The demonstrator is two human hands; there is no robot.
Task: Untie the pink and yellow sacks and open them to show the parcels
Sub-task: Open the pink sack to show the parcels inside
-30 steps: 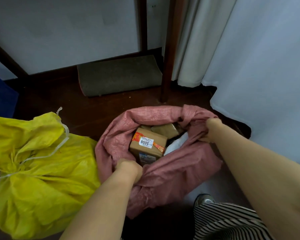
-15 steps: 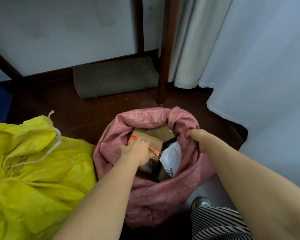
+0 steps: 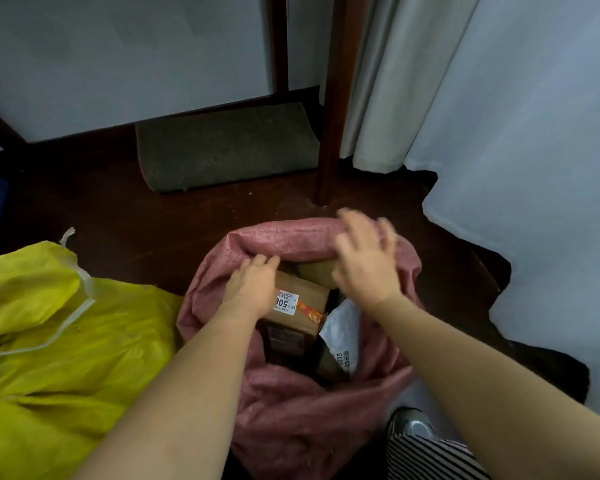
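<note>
Neither hand grips anything: the left hand (image 3: 253, 285) lies flat on a cardboard box (image 3: 298, 317) inside the pink sack (image 3: 291, 410), the right hand (image 3: 364, 261), blurred, spreads over its far rim. Pink looks nearly opened; next comes the yellow sack (image 3: 66, 358), its white tie (image 3: 70, 317) apparently still fastened.

Dark brown wooden floor (image 3: 160, 216), glossy, small pale specks near centre. Grey-green mat (image 3: 227, 147) lies flat against the base of the pale wall (image 3: 118, 53). Dark wooden post (image 3: 336, 98) stands upright just right of the mat, foot on the floor. Off-white curtain (image 3: 385, 98) hangs beside the post. Pale blue cloth (image 3: 534, 168) drapes down at right. Grey shoe (image 3: 413, 427) and striped fabric (image 3: 430, 459) at bottom right.
</note>
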